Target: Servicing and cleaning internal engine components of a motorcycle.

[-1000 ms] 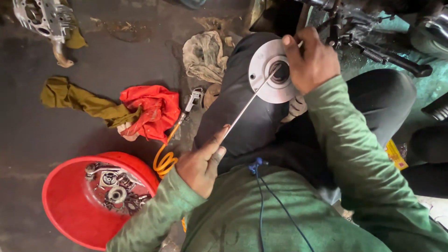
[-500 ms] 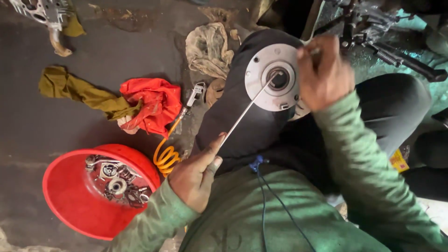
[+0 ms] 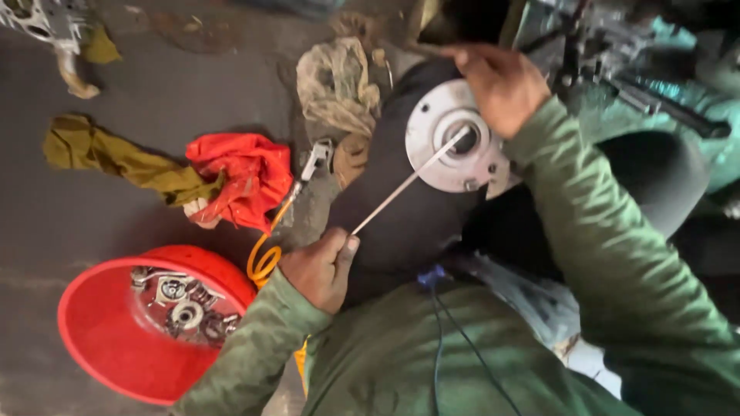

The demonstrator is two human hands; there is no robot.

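No package, label, sign or screen shows anywhere in this view, neither on the dark floor nor among the things lying on it

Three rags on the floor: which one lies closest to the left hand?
The red rag, crumpled just above the left hand beside the orange coiled hose. The olive rag lies further left; the beige rag sits higher, near the metal disc.
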